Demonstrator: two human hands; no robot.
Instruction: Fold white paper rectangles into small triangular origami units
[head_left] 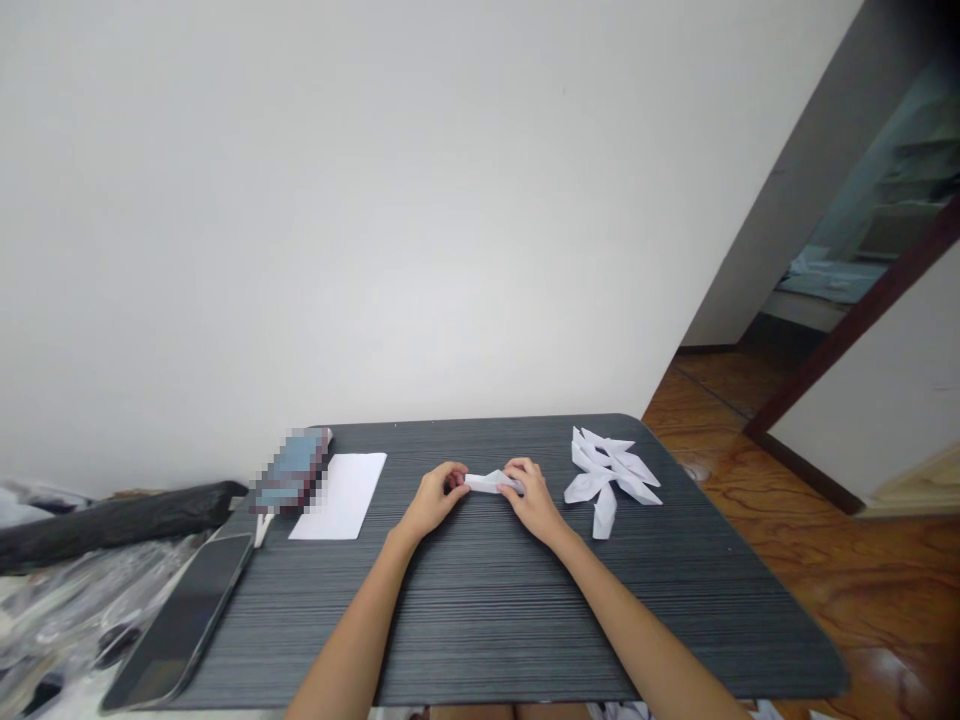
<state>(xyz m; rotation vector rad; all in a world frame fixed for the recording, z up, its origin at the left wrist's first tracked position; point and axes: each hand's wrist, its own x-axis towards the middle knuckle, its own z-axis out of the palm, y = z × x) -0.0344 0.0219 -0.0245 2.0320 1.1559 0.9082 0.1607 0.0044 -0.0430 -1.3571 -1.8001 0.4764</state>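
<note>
Both my hands meet over the middle of a dark striped table [480, 610]. Between them is a small folded white paper piece [489, 482], held just above the tabletop. My left hand [433, 500] pinches its left end with curled fingers. My right hand [531, 497] grips its right end, fingers closed over the paper. A pile of several folded white paper pieces [611, 476] lies to the right of my right hand. A flat white paper sheet [340, 495] lies to the left of my left hand.
A blurred-out small object [291, 470] sits at the table's far left, beside the sheet. A dark phone [182, 622] lies on the left edge. Dark items and plastic wrap [97, 520] lie off the left side. Wooden floor [840, 560] and a doorway are to the right.
</note>
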